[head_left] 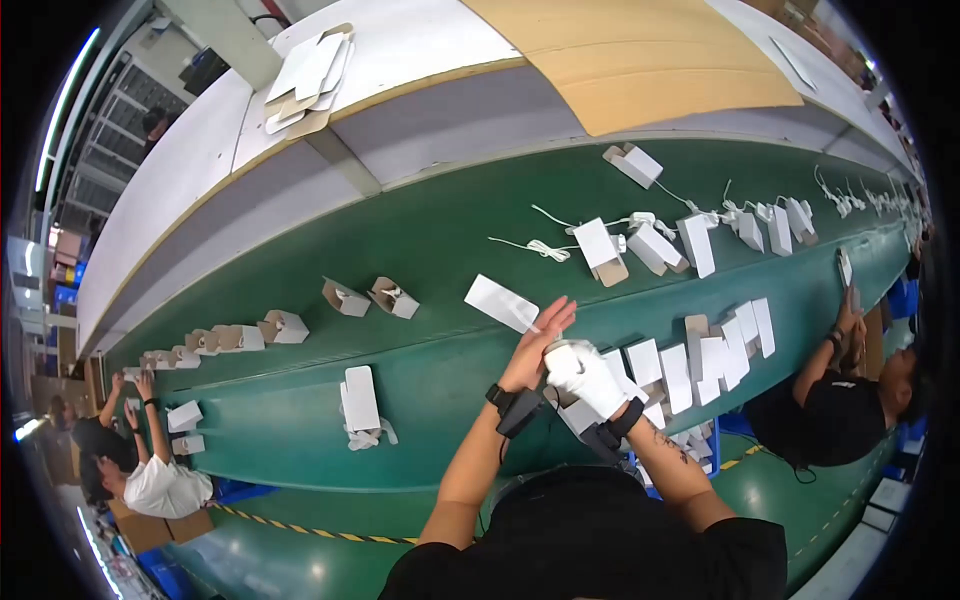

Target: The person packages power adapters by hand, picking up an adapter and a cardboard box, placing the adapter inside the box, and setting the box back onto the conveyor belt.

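Observation:
My left hand point(540, 342) is bare, with its fingers stretched out over the green belt. Just beyond it is a white carton point(500, 302), whose near end meets the fingers; I cannot tell whether they touch. Next to the left palm, my right hand point(585, 376) wears a white glove and is closed, and what it may hold is hidden. A dark device is strapped to each wrist. Right of the glove, several white cartons point(676, 378) stand in a slanting group at the belt's near edge.
Further along lie open cartons point(600, 250) and white cabled adapters point(546, 249). Left, more open cartons point(283, 327) line the belt point(440, 350), with a carton point(361, 398) nearer. A blue bin point(712, 450) sits below. Co-workers point(160, 485) are at both sides. Cardboard point(640, 60) covers the shelf.

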Motion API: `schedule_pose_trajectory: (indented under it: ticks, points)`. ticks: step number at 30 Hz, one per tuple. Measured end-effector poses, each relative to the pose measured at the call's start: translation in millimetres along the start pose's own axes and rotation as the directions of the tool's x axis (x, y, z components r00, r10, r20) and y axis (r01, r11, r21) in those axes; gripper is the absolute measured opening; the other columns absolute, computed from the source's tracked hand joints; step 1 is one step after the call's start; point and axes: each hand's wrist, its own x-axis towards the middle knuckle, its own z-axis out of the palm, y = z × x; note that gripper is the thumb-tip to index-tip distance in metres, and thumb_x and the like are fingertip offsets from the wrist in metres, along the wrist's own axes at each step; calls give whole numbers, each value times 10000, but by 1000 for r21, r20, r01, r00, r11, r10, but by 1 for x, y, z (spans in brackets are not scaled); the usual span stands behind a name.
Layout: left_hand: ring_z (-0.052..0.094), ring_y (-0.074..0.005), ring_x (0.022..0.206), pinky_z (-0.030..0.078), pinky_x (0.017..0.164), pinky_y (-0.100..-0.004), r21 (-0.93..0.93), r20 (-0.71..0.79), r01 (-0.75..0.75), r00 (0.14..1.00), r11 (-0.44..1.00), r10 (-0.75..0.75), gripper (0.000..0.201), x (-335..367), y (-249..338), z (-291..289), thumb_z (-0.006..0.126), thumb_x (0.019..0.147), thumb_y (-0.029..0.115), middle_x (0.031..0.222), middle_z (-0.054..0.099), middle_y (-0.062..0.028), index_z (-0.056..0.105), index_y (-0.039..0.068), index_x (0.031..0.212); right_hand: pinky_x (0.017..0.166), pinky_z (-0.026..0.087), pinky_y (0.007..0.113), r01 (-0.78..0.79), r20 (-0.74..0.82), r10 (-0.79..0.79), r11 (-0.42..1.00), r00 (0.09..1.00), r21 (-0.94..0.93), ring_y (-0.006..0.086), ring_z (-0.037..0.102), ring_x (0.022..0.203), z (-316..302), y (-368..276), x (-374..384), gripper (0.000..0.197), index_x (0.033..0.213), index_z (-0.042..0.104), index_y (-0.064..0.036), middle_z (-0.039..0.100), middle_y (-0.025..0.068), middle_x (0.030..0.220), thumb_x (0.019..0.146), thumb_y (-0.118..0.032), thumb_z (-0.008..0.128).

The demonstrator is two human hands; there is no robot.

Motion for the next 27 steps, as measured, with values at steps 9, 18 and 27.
schedule_pose_trajectory:
  ticks: [9,18,27]
  points:
    - [435,-289,1220,327,1032,-439,996,3,-13,993,-85,-117,800,79,7,-112,706,670,84,1307,468,-103,331,145,1375,751,476,297,-271,64,411,471,910,840,170,576,914,-58,-1,-14,547,1224,466,-44,560,85,1101,775,-243,709]
    - [484,-204,1143,386,974,-347,335,309,142,917,931,-251,862,36,10,-96,834,560,116,1237,512,-74,416,101,1313,747,481,312,-244,185,251,229,950,943,190,575,894,-47,-15,4,543,1215,490,-10,550,100,1148,808,-321,669]
    - [502,-196,1109,402,957,-335,792,411,-370,911,485,23,870,-7,8,-46,881,507,207,1219,519,-103,467,22,1249,681,479,362,151,339,182,638,923,-755,283,589,831,-34,-69,31,305,891,626,-21,601,152,913,749,-288,666]
